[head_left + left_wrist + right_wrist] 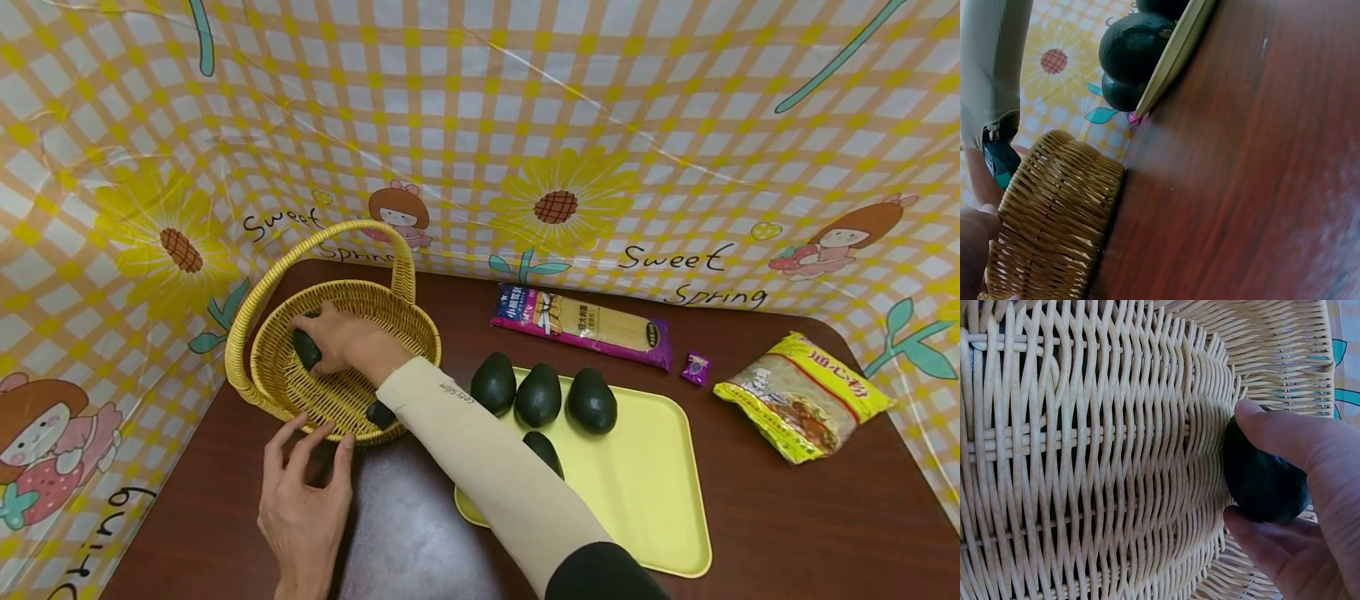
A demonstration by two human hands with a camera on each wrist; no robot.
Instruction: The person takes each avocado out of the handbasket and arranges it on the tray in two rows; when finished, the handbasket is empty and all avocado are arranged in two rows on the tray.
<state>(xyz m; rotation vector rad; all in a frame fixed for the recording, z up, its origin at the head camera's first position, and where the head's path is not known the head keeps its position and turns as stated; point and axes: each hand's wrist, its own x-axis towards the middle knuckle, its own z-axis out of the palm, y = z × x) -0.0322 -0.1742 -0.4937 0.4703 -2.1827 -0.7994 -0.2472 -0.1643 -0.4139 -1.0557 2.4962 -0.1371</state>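
Note:
A dark green avocado (306, 350) is in my right hand (337, 337), which reaches into the yellow wicker basket (425, 329). The right wrist view shows the thumb and fingers around this avocado (1266, 469), low beside the woven wall. My left hand (307, 492) is at the basket's near rim, its fingers spread and slightly bent. In the left wrist view the left thumb (985, 219) touches the rim. Three avocados (537, 396) stand in a row on the yellow tray (652, 500); another avocado (545, 452) is partly hidden by my right sleeve.
Behind the tray lies a purple pack of noodles (585, 325). A small purple wrapped sweet (696, 368) and a yellow pasta bag (802, 400) are to the right. The basket's tall handle (262, 292) arches over its left side. Checked cloth (450, 108) surrounds the brown table.

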